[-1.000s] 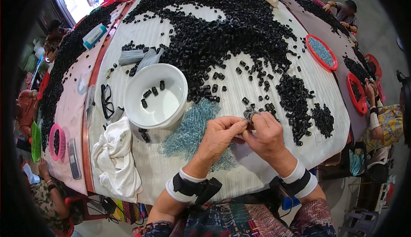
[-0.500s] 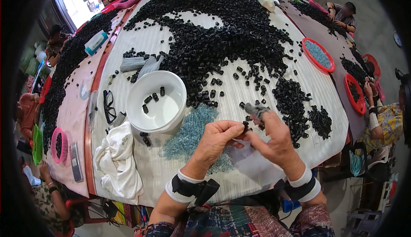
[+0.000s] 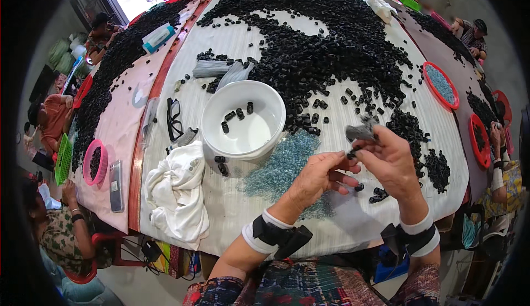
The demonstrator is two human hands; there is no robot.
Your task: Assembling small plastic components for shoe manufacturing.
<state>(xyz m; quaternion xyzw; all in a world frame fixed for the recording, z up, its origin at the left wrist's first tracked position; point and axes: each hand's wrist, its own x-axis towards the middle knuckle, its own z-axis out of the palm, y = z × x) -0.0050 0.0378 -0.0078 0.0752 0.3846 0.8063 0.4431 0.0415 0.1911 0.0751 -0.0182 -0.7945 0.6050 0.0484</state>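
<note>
Above the near right part of the table, my left hand [image 3: 317, 181] and my right hand [image 3: 391, 165] meet at a small black plastic part [image 3: 352, 154]. The thumb and finger of my left hand close loosely on its left side, with the other fingers curled below. My right hand pinches the same part from the right and keeps a grey bundle of thin strands [image 3: 361, 132] tucked in its fingers. Beneath my hands lie several loose black parts [image 3: 378, 195]. Left of them spreads a heap of small clear bluish pieces [image 3: 290, 165].
A white bowl [image 3: 212, 121] with several black parts stands to the left, near eyeglasses [image 3: 174, 119] and a white cloth [image 3: 176, 190]. A large black pile [image 3: 309, 46] covers the far table. Red baskets [image 3: 457, 106] stand at the right. Other people sit around.
The view has shifted, so the table appears further right. My right hand has tilted up with the grey bundle, and the left fingers have loosened slightly around the black part.
</note>
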